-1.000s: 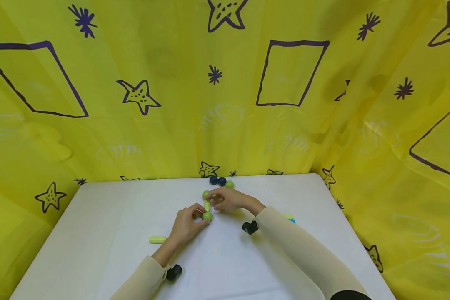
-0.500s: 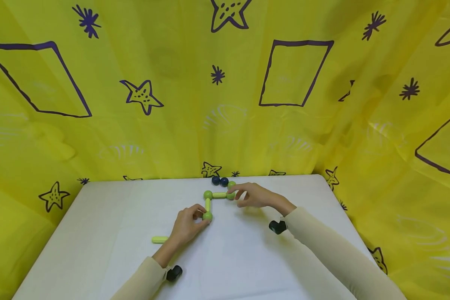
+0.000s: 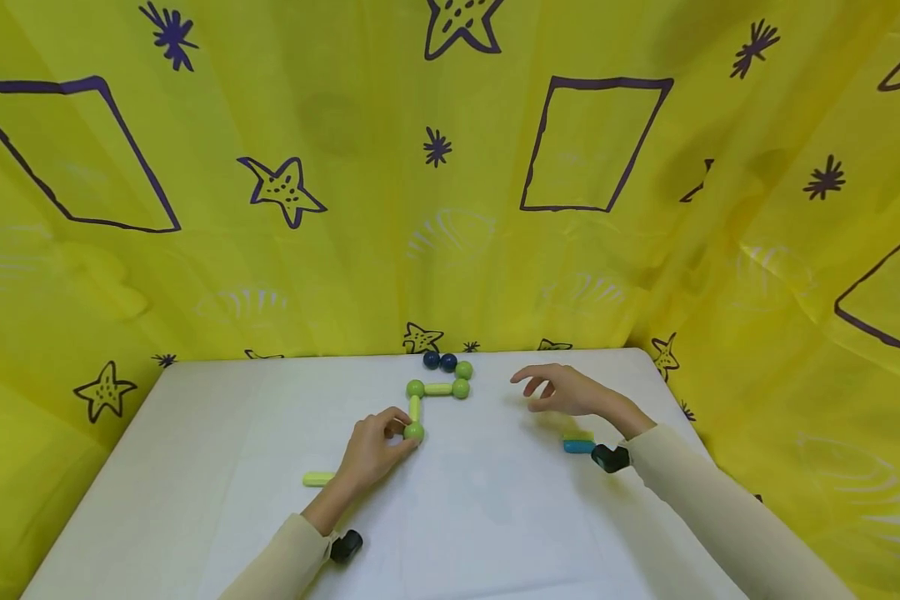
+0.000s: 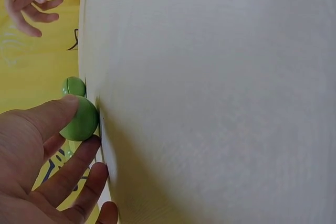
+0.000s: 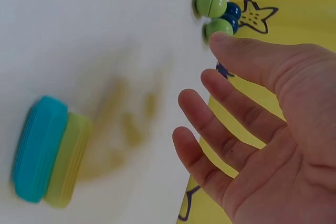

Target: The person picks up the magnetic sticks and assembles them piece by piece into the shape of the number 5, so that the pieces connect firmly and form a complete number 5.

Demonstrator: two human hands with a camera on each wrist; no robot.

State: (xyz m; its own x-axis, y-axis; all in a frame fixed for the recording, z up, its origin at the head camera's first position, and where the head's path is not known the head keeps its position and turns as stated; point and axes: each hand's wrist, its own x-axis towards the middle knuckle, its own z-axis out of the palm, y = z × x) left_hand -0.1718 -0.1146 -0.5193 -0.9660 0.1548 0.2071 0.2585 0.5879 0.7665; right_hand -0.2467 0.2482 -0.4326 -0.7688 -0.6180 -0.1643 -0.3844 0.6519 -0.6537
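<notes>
My left hand (image 3: 375, 450) pinches a green ball (image 4: 83, 120) between thumb and fingers at the near end of a ball-and-rod chain. From that ball a light green rod (image 3: 415, 409) runs away to a corner ball (image 3: 416, 388). A second light green rod (image 3: 438, 389) joins the corner to another green ball (image 3: 461, 388) on the right. My right hand (image 3: 566, 389) hovers over the right side of the table with nothing in it, fingers loosely bent and spread. Below it lie a blue rod (image 5: 41, 149) and a yellow-green rod (image 5: 69, 160), side by side.
Two dark blue balls (image 3: 440, 362) and a loose green ball (image 3: 464, 369) sit by the table's back edge, behind the chain. Left of my left wrist lies a light green rod (image 3: 318, 479). A yellow patterned curtain (image 3: 345, 275) rises behind the white table (image 3: 195, 467).
My right hand has left the chain and moved right, over the blue and yellow-green rods. The rod between the corner ball and the right ball now shows fully. My left hand stays on its ball.
</notes>
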